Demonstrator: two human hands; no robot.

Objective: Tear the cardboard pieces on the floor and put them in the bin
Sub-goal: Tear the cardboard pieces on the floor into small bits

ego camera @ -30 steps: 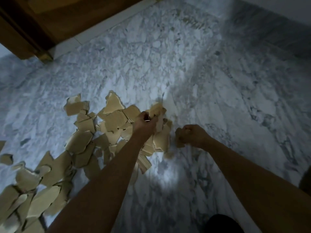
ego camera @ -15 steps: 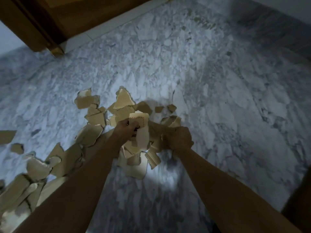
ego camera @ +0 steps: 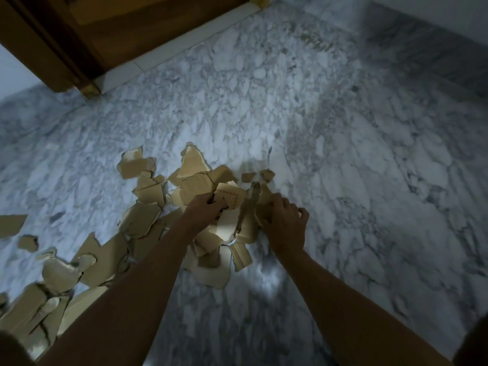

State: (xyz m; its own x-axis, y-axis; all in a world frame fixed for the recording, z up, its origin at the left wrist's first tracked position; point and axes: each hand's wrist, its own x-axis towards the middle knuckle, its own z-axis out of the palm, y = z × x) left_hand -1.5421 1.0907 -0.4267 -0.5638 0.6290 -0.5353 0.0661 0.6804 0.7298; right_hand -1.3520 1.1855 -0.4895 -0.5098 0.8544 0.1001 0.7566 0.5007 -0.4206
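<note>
— Where's the piece being worked on?

— Above the middle of the pile, off the floor [ego camera: 343, 154]. It's the printed cardboard piece [ego camera: 230, 198], pale with a red dashed mark, and the left hand [ego camera: 204, 211] grips its near-left corner, fingers curled over the edge.

— Which way does it run?

— Its printed end points away from the person and a little right. Its long axis I can't make out, because the hand and other scraps cover its lower part.

— And the other hand?

— The right hand [ego camera: 284, 220] is just right of it, knuckles up, fingers curled, thumb side against the cardboard. Whether it pinches anything I cannot tell. A narrow strip [ego camera: 248, 207] stands almost on edge between the two hands.

— What lies around?

— The torn cardboard pieces [ego camera: 142, 220] lie overlapping in a band from the lower left corner up to the middle of the marble. Two small scraps [ego camera: 248, 177] lie just beyond. Well behind, at the upper left, are a wooden door [ego camera: 132, 27] and a white threshold strip [ego camera: 174, 48].
</note>
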